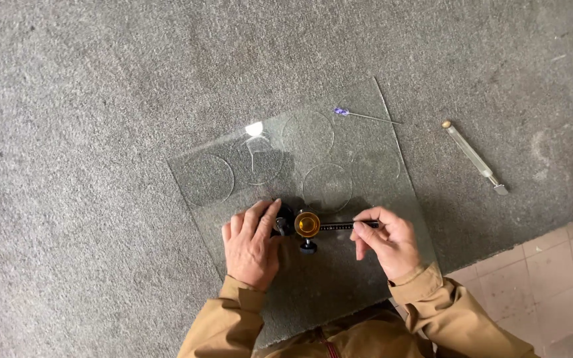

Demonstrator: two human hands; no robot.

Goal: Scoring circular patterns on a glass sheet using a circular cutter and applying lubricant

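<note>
While my left hand (pixel 252 244) presses the circle cutter (pixel 307 225) down, right fingers (pixel 365 225) pinch its bar. Four circles show scored on the glass sheet (pixel 392 199); I judge more to cut.

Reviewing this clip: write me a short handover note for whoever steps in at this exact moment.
Left hand: pressed flat over the black suction base of the circle cutter, at the near part of the glass sheet.
Right hand: fingertips pinch the cutter's thin black arm near its outer end.
Things: the glass sheet lies flat on grey carpet. A straight glass cutter lies on the carpet to its right; a thin purple-tipped tool rests at the far edge.
Done: about five circles appear already scored in the far half.
Left: the near half shows no circle; whether one is under way here cannot be told.
</note>
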